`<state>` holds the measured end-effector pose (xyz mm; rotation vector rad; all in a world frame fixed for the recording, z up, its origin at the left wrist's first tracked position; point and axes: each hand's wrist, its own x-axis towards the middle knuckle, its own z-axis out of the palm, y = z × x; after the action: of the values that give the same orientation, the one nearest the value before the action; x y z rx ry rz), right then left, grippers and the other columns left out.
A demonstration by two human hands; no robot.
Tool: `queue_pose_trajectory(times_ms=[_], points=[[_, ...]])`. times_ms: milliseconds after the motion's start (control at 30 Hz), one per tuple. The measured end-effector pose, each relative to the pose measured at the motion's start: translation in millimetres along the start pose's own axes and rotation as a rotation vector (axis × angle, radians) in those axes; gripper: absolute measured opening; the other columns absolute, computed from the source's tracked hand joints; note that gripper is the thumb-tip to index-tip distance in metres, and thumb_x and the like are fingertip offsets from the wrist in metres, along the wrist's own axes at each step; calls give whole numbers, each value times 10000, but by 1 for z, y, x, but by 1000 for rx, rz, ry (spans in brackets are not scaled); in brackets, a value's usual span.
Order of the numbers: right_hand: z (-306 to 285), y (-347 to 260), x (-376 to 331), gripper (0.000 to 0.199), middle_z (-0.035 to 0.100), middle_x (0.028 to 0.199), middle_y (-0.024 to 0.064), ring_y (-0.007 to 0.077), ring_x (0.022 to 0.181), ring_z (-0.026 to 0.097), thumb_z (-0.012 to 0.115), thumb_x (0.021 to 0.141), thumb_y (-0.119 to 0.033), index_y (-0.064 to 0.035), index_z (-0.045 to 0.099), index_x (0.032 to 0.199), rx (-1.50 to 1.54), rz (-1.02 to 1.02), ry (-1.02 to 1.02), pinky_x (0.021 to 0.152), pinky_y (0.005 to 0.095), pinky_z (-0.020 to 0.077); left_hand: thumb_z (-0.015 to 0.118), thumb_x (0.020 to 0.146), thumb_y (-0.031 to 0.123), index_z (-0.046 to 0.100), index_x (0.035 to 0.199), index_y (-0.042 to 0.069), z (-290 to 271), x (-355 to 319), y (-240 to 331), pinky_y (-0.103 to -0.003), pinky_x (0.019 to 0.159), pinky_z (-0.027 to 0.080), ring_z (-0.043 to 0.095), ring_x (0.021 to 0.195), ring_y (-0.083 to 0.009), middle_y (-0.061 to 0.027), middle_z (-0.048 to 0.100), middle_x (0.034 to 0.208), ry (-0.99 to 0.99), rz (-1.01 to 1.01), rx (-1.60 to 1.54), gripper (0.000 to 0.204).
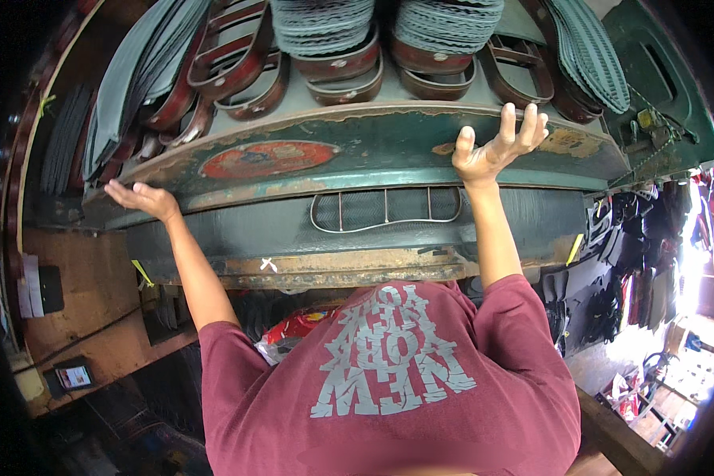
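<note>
Left hand (pixel 147 200) open at left end of green beam (pixel 389 136), right hand (pixel 496 152) spread wide by its right half, metal frame (pixel 385 208) lower between them, black sheet (pixel 242 232) extending either side

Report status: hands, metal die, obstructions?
Left hand open near green beam, left side; right hand open, right side. Metal die on black sheet. Beam hides die's far edge.
</note>
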<state>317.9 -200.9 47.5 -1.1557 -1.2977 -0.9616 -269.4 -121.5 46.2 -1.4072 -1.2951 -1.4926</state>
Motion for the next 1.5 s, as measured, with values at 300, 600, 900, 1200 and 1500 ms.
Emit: queue_pose_trajectory(times_ms=[300,600,900,1200,1500], points=[[-49,-19,-25,599,372,1559,233,411,1516,241,430,1010,-519,-144,468,1475,-53,-29,46,1241,579,86,258,1103,305,351,1505,-90,-55,-23,7,-570,1220,213,263,1502,-433,-306,296,1592,95,-17,69,571],[-67,-24,-42,594,383,1563,219,410,1512,247,461,994,-507,-175,469,1487,-4,-7,47,1232,592,94,274,1090,307,409,1465,-61,-77,-33,13,-578,1194,257,323,1470,-436,-305,361,1549,125,-13,133,542],[-62,-24,-44,559,435,1521,206,405,1496,267,474,981,-488,-181,512,1446,8,2,67,1243,576,89,250,1105,330,431,1436,-51,-75,-32,16,-579,1165,276,360,1442,-431,-278,407,1516,125,-6,169,537],[-62,-24,-45,541,446,1512,188,399,1493,274,491,962,-461,-190,520,1430,19,1,74,1245,576,89,274,1070,275,446,1429,-39,-77,-32,16,-590,1172,264,358,1438,-426,-270,415,1507,114,-71,154,507],[-61,-24,-50,566,432,1543,192,400,1503,275,487,963,-467,-190,509,1457,12,9,61,1246,578,87,277,1074,251,454,1397,-42,-75,-32,10,-586,1161,277,375,1432,-428,-279,430,1489,123,-20,204,470]])
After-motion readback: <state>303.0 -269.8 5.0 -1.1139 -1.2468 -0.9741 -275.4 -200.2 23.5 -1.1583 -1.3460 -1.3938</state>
